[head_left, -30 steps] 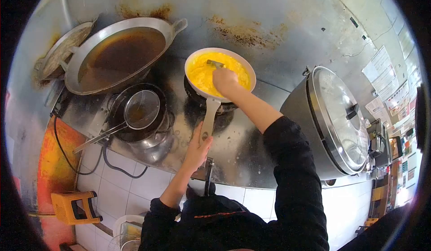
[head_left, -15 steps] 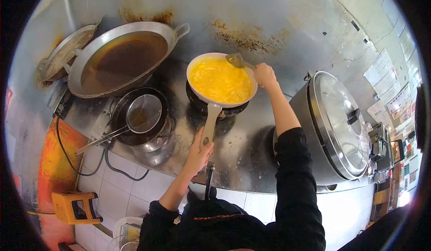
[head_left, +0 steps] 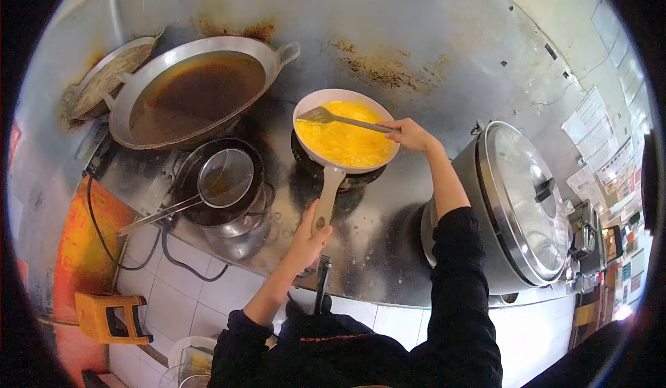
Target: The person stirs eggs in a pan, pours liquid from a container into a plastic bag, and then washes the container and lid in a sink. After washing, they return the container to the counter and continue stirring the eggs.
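Observation:
A light-coloured frying pan (head_left: 310, 100) sits over the black burner (head_left: 302, 155) at the middle of the steel counter. Yellow beaten egg (head_left: 347, 145) covers most of its base. My left hand (head_left: 307, 239) is wrapped round the end of the pan's pale handle (head_left: 328, 197). My right hand (head_left: 411, 135) grips a grey-brown spatula (head_left: 357, 122) by its handle, from the pan's right side. The slotted spatula head lies at the left edge of the egg, near the pan's inner wall.
Left of the pan stands a large wok (head_left: 274, 76) of dark liquid. A wire strainer (head_left: 225, 176) rests over a dark pot (head_left: 186, 207) in front of it. A big lidded pot (head_left: 524, 200) stands at right. A yellow stool (head_left: 111, 317) is on the tiled floor.
My right hand has moved slightly down, and the spatula head has swung from the pan's upper right rim across to its left side. My left hand keeps hold of the handle.

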`<state>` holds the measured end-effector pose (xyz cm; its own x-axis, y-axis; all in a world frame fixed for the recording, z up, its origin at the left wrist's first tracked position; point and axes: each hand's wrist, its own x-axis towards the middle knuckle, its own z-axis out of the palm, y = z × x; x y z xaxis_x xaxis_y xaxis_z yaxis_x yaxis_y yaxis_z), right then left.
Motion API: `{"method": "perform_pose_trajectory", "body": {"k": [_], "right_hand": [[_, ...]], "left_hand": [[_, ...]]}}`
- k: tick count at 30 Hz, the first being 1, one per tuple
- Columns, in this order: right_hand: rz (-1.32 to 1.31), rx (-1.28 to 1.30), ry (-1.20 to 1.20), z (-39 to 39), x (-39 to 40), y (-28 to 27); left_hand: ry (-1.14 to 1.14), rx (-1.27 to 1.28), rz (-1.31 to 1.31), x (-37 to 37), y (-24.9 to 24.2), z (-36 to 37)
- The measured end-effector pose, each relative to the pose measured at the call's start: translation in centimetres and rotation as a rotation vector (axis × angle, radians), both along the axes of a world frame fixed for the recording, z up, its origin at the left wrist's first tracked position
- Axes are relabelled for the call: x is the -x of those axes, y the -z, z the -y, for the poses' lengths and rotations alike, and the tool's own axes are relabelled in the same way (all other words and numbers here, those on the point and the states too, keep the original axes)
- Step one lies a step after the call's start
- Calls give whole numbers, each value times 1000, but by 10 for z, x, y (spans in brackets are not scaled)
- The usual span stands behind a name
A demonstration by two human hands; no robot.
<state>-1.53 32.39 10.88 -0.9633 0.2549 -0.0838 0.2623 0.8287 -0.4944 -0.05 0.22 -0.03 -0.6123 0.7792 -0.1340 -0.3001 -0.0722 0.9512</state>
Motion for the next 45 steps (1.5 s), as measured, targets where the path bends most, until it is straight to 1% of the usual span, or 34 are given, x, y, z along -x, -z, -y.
{"method": "perform_pose_trajectory", "body": {"k": [3,6,9,12,15,16,18,21,23,26,28,29,32,36,38,41,44,45], "right_hand": [[93,-40,-46,6,-12,-21],[207,-94,-52,25,-20,-57],[302,-257,-135,34,-15,-97],[389,-335,-28,69,-9,-147],[521,-498,-15,101,3,-170],[585,-600,-37,112,7,-170],[710,-808,-86,133,8,-166],[728,-933,-234,141,-3,-137],[485,-976,-150,147,-26,-107],[430,-1013,-85,126,-39,-51],[411,-1063,-73,97,-37,-26],[402,-1088,-67,83,-37,-16],[233,-1205,-60,50,-33,1],[101,-1205,-136,20,-21,12],[42,-1210,-148,16,-12,16],[-49,-1150,-121,15,-1,17],[-25,-917,106,47,-1,-12],[-34,-828,148,56,-8,-19]], "left_hand": [[-1,-25,40,-1,0,0],[2,-10,67,-1,-3,1],[4,0,75,-2,-4,2],[-3,6,76,-2,-3,2],[-4,-3,66,-3,-1,2],[-1,-4,61,-3,0,2],[0,-8,42,-2,1,1],[-7,-4,13,-1,2,1],[-13,6,8,-1,3,2],[3,3,39,0,4,2],[-3,-11,35,0,4,2],[-5,-18,33,0,4,2],[-7,-54,24,0,8,0],[-3,-54,46,-1,6,1],[-9,-57,54,-1,3,2],[-21,-81,53,-2,8,0],[-7,-43,116,-2,1,4],[-5,-27,154,-4,0,5]]}}
